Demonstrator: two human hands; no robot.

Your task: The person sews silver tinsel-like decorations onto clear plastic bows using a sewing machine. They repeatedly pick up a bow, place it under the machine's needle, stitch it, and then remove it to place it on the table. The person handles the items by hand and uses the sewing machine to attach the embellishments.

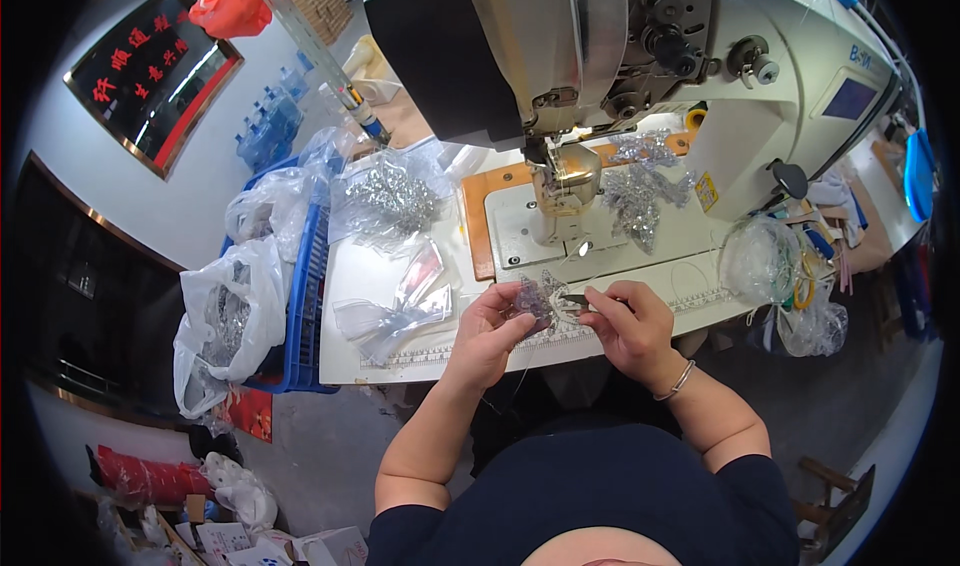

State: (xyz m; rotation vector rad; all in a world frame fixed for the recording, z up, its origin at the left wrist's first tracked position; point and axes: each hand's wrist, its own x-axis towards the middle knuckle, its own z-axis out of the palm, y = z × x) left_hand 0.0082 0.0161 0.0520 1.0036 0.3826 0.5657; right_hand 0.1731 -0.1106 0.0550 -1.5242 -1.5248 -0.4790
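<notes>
The right hand (pixel 635 328) hides part of the tool (pixel 575 299) — its tip too small to tell; machine (pixel 768 106) — cut by the top edge.

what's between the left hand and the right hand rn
In the head view, a small grey glittery piece, pinched by the left hand, and a dark slim tool held in the right hand.

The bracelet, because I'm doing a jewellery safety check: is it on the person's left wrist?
No, the bracelet circles the wrist of the right hand.
</notes>
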